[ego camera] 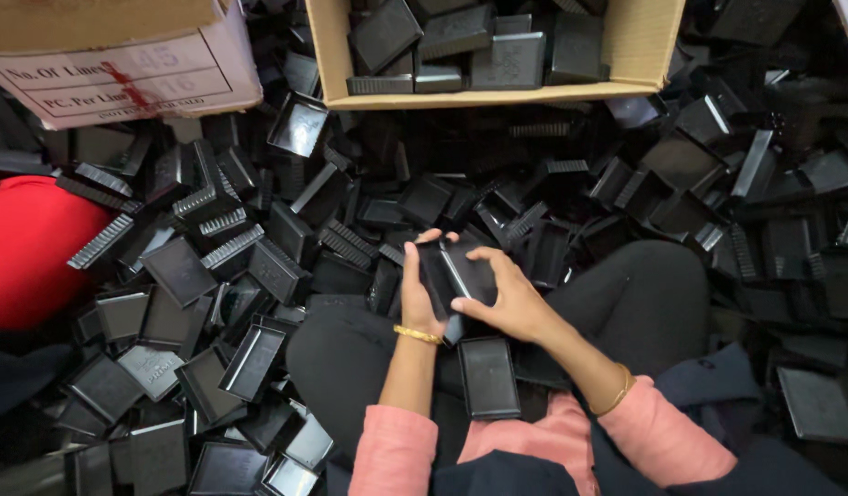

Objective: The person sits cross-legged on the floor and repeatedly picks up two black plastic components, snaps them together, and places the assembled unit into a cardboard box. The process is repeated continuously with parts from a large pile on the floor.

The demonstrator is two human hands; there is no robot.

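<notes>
- Black tray (487, 377) lay on your lap, 6 o'clock.
- Your left hand (418, 298) & right hand (507, 298) were both closed round a black plastic piece (453, 274), frame ctr.
- Cardboard box (644, 46) w/ more pieces at 12 o'clock.

**Black plastic, tan card, pink sleeves**

You hold a glossy black plastic tray (453, 274) between your left hand (419, 308) and right hand (507, 298); both wrists carry thin gold bangles, and your sleeves are salmon pink above dark navy cloth. Your trousers are black, and another black tray (488, 377) lies on your lap. All around you the heap of trays (213, 276) is black, some with ribbed, comb-like edges that catch grey light. At the top edge, the open cardboard box (649, 46) is plain tan. At the top left corner, the closed carton (121, 64) is brown above, pale pinkish-white on its side with dark print and a red mark. At the left edge lies a bright red cloth (29, 262).
</notes>
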